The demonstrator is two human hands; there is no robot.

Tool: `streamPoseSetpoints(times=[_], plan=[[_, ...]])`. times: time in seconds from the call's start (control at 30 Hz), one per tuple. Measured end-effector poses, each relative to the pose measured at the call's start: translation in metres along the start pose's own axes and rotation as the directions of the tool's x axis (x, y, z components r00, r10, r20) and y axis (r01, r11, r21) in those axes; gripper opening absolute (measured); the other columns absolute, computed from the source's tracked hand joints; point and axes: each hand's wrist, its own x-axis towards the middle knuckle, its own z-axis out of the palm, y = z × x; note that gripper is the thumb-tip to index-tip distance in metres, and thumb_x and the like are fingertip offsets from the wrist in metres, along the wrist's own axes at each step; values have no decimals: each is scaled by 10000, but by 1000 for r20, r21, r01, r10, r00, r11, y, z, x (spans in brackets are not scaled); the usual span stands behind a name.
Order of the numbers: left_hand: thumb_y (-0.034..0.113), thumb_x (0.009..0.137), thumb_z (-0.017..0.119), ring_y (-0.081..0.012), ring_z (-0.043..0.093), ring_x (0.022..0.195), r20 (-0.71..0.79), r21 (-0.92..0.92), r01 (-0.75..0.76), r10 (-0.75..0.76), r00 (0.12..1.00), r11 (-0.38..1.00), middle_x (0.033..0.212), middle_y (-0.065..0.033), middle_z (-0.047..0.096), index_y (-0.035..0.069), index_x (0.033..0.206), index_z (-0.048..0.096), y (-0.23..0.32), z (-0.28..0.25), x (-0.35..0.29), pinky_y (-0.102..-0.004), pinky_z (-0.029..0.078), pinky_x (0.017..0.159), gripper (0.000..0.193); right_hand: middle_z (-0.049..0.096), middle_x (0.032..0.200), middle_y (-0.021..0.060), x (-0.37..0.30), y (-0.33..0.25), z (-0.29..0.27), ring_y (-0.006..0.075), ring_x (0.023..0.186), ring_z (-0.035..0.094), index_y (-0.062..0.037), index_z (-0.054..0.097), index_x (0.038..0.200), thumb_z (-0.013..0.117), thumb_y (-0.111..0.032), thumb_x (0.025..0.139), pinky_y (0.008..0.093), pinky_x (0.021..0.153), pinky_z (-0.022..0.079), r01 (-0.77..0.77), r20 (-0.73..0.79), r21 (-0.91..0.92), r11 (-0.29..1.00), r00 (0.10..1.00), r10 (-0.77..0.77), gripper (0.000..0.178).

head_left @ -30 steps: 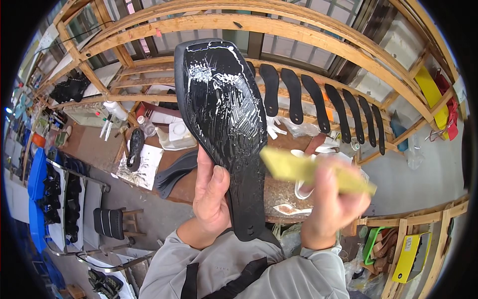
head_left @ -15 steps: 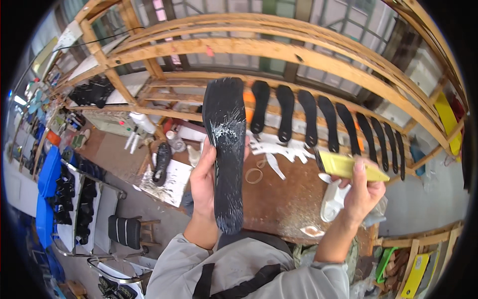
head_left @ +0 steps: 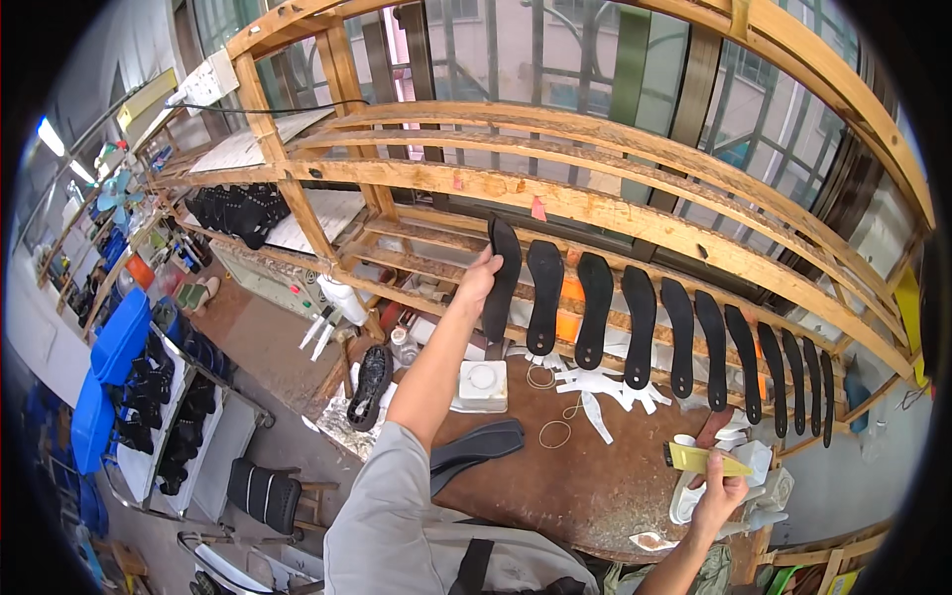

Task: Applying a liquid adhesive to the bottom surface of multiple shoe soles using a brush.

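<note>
- The left hand [head_left: 478, 276] is stretched far forward, fingers closed on the side edge of a black shoe sole [head_left: 502, 280] that stands upright against the wooden rack [head_left: 555, 193].
- That sole is the leftmost in a row of black soles [head_left: 684, 337] leaning side by side along the rack's lower rail.
- The right hand [head_left: 721, 493] is low at the right, wrapped around the handle of a yellow brush [head_left: 706, 459], which points left.
- Under the brush sits a white container [head_left: 694, 496] on the brown worktable [head_left: 585, 486].
- Nearer the person, two dark soles [head_left: 476, 446] lie flat on the table, beside a white square box [head_left: 483, 385].
- White cut-out scraps [head_left: 605, 387] lie under the row.
</note>
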Motion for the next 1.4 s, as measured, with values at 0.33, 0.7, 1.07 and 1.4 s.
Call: streamPoseSetpoints(times=[0.33,0.7,1.07,1.4], plan=[[73,949,467,-204,553,1126,-40,-198,-266,263,964,944,1271,-123,532,28,1430,311,78,15,-161,-296,449,951,508,568,629,40,-1,19,-51,77,456,464,42,633,905,623,-161,908,214,415,357,-50,-67,12,999,996,51,203],[550,969,290,-413,508,1156,-148,-366,-182,136,980,913,1223,-187,515,7,1328,417,27,88,-269,-455,505,892,664,583,729,36,-4,88,-45,66,493,503,-23,597,905,594,-213,930,194,420,384,-226,239,55,972,949,207,192],[584,957,281,-405,507,1152,-290,-418,-119,-8,957,901,1277,-198,477,0,1353,381,-34,12,-297,-457,467,940,713,634,640,177,-2,33,185,315,578,650,-8,594,826,633,-375,858,392,492,508,695,704,-495,522,673,-229,371],[524,983,249,-413,530,1128,-212,-523,-52,-71,975,851,1292,-229,476,-20,1368,359,-9,-44,-301,-486,469,954,676,649,642,124,39,54,280,241,562,670,-31,570,786,695,-453,773,322,497,536,728,707,-663,176,686,-175,441]])
